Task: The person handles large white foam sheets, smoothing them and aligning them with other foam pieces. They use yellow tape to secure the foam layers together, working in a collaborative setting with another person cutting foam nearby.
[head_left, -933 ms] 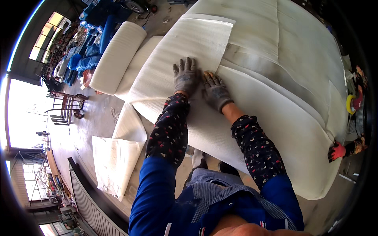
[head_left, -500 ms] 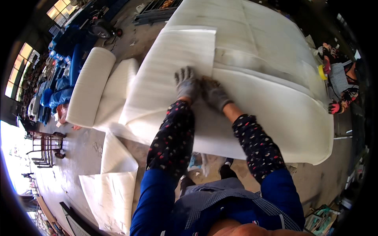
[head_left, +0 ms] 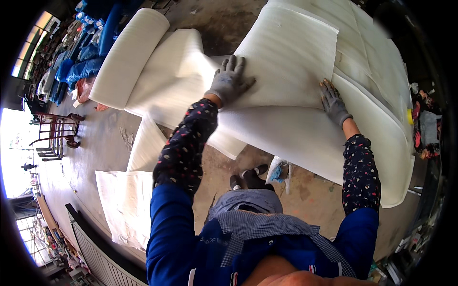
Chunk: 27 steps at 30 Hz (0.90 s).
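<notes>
Both your gloved hands lie flat, fingers spread, gripping nothing. Left hand (head_left: 229, 80) presses the near left corner of the top white foam sheet (head_left: 291, 57); right hand (head_left: 334, 102) pins its near right corner. That sheet lies on the thicker foam slab (head_left: 305, 131) at the tabletop's near edge. Looks like the smoothing and aligning step. Next move likely needs even outward pressure, keeping sheet edges flush with the slab.
</notes>
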Tool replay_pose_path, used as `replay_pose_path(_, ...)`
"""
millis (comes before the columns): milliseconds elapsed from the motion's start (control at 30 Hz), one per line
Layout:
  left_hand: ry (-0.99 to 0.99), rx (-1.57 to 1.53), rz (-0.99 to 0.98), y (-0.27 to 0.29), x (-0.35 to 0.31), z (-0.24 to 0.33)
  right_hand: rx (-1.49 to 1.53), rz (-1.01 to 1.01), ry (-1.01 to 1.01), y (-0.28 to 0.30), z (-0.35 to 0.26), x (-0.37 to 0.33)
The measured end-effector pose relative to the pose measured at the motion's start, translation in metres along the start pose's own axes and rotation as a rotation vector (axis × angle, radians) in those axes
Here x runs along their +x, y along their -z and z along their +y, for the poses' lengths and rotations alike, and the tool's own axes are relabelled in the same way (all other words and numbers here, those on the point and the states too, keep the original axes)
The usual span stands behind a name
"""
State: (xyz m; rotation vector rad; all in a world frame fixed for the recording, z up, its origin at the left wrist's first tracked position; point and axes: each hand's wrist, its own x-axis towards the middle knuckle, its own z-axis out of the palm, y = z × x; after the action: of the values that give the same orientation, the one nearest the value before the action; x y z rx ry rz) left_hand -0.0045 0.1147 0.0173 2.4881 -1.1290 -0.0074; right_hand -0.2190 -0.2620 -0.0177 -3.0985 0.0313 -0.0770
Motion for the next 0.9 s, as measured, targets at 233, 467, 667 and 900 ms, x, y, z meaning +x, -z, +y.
replay_pose_path(233, -0.235, 0.309, -0.116, 0.013, 0.026, 0.037, -0.027, 0.054, 0.009, 0.012, -0.013, -0.001)
replay_pose_path(467, -0.372, 0.325, -0.209, 0.011, 0.041, 0.062, 0.140, 0.221, -0.260, 0.045, -0.095, 0.052)
replay_pose_path(667, -0.448, 0.295, -0.189, 0.013, 0.041, 0.042, 0.212, 0.247, -0.459, 0.015, -0.161, 0.097)
replay_pose_path(900, -0.645, -0.063, -0.310, 0.023, 0.047, 0.018, 0.018, 0.256, -0.402, 0.021, -0.163, 0.088)
